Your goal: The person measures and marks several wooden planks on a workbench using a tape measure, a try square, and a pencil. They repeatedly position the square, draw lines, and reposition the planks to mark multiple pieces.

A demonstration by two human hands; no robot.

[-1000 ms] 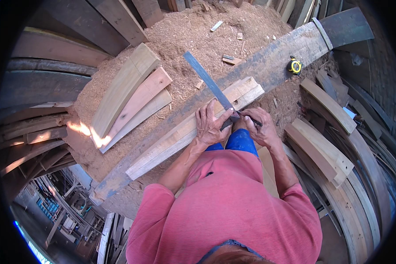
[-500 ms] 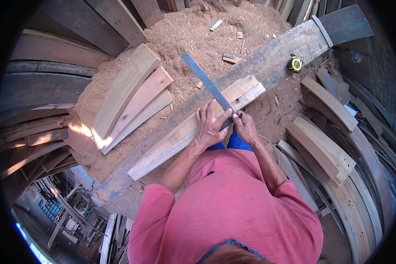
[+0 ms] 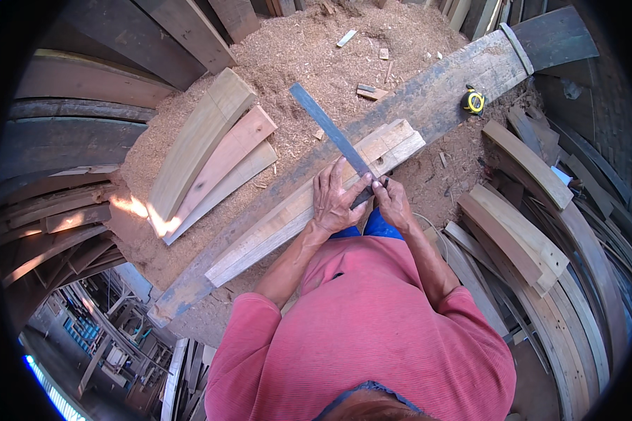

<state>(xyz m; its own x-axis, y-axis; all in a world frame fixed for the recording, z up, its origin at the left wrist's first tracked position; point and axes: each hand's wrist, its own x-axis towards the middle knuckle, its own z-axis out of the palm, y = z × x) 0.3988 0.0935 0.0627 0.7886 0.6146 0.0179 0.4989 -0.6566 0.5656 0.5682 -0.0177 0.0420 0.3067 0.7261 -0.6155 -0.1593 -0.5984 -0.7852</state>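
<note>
A try square (image 3: 328, 132) with a long grey metal blade lies across two pale wood pieces (image 3: 260, 228) set side by side along a plank. My left hand (image 3: 335, 196) presses on the wood, its thumb and fingers closed around the square near its dark stock. Close by, my right hand (image 3: 395, 203) is pinched at the blade's near end, by the wood's edge. A thin dark pencil-like stick (image 3: 385, 182) shows at its fingertips, mostly hidden by them.
Under the work runs a long worn plank (image 3: 439, 84), with a yellow and black tape measure (image 3: 473, 102) on it. Sawdust (image 3: 298, 49) covers the ground beyond. Cut boards (image 3: 214, 158) lie at the left, and more stacked timber (image 3: 516, 235) is at the right.
Almost nothing differs. Both hands and the square keep their places on the wood; the whole view has shifted very slightly.
</note>
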